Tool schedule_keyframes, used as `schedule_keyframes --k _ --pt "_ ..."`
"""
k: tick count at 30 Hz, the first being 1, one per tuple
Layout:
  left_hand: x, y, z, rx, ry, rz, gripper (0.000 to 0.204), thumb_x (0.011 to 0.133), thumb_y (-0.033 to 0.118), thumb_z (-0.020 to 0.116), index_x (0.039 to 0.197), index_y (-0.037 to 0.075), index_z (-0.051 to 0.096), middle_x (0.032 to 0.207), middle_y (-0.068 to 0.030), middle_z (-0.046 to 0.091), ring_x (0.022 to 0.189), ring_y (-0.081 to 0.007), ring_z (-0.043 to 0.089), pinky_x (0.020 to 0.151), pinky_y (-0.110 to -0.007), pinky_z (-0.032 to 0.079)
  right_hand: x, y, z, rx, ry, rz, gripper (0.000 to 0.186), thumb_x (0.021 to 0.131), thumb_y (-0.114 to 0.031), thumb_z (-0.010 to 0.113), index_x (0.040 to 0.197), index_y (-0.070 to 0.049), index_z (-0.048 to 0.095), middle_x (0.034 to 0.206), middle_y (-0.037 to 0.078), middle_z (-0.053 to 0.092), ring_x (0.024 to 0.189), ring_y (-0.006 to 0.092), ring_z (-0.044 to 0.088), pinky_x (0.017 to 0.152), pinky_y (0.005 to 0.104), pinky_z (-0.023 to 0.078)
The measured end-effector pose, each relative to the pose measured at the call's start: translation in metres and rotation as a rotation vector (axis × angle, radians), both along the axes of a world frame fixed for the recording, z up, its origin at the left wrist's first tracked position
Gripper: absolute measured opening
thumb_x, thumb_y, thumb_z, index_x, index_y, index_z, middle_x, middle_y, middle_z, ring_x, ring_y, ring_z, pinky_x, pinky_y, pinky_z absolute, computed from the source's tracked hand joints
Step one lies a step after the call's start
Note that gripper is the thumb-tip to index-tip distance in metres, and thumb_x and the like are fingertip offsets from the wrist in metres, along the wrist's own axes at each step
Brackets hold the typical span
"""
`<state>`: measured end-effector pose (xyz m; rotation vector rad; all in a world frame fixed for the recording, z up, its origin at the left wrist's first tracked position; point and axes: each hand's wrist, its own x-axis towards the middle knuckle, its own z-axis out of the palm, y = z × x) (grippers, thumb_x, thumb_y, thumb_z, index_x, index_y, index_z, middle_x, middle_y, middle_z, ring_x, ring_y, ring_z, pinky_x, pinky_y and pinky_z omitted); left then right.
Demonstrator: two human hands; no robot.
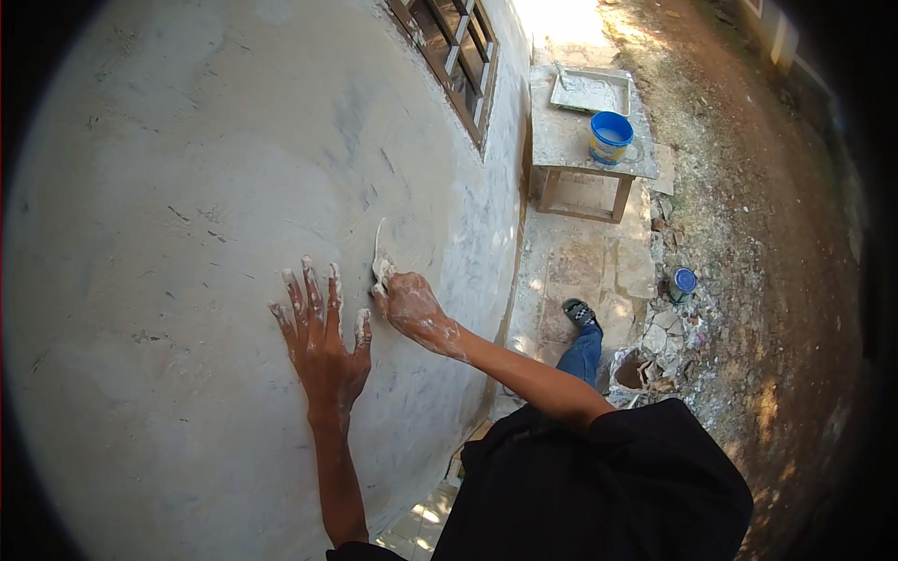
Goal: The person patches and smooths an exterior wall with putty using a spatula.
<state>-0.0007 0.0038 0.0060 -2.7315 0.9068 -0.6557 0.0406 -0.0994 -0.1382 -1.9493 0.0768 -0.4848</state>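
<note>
My left hand lies against the grey plastered wall with its fingers spread, and white paste coats the fingertips. Just right of it, my right hand is closed around a putty knife. The blade appears nearly edge-on, a thin pale curve smeared with white paste, close against the wall. Its handle is hidden in my fist. More white paste streaks the right hand and wrist. Around both hands the wall shows pale smoothed patches, dark scuffs and small pits.
A barred window is set in the wall. To the right, a low wooden table carries a white-smeared tray and a blue-rimmed bucket. A blue-lidded can and broken rubble lie beside the tiled path.
</note>
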Motion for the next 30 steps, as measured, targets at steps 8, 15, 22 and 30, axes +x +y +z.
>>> schedule_keyframes --k 8,15,22,30 --pt "0.010 -0.005 0.003 -0.086 0.016 -0.174 0.054 0.079 0.013 0.063 0.131 0.008 0.050 0.142 -0.0128 0.041 0.136 -0.0322 0.030 0.111 -0.052 0.020 -0.017 -0.055 -0.007 0.205 0.027 -0.201 0.025 0.081 -0.014 0.059 0.070 0.008 0.057 0.063 0.025 0.058 0.057 0.0394 0.058 0.056 0.0438 0.047" --pt "0.009 -0.005 0.013 -0.094 -0.010 -0.237 0.045 0.077 0.016 0.062 0.120 0.003 0.059 0.133 -0.0153 0.050 0.131 -0.0338 0.038 0.109 -0.053 0.024 -0.056 0.048 0.002 0.066 -0.266 0.181 0.017 0.077 -0.007 0.063 0.088 0.005 0.060 0.068 0.022 0.058 0.061 0.0380 0.060 0.057 0.0408 0.050" --pt "0.007 -0.007 0.017 -0.052 -0.070 -0.212 0.045 0.080 0.016 0.061 0.123 0.005 0.057 0.135 -0.0137 0.049 0.132 -0.0315 0.037 0.110 -0.054 0.022 -0.059 -0.031 -0.004 0.161 -0.188 -0.133 0.012 0.079 -0.004 0.062 0.085 0.006 0.059 0.068 0.021 0.058 0.055 0.0348 0.058 0.052 0.0388 0.047" --pt "-0.001 -0.001 0.013 0.041 0.015 -0.113 0.054 0.082 0.023 0.062 0.132 0.006 0.049 0.144 -0.0165 0.036 0.137 -0.0333 0.026 0.111 -0.054 0.017 -0.031 0.041 -0.004 0.071 -0.167 0.055 0.016 0.076 -0.010 0.061 0.070 0.005 0.059 0.067 0.024 0.058 0.063 0.0400 0.059 0.057 0.0444 0.049"
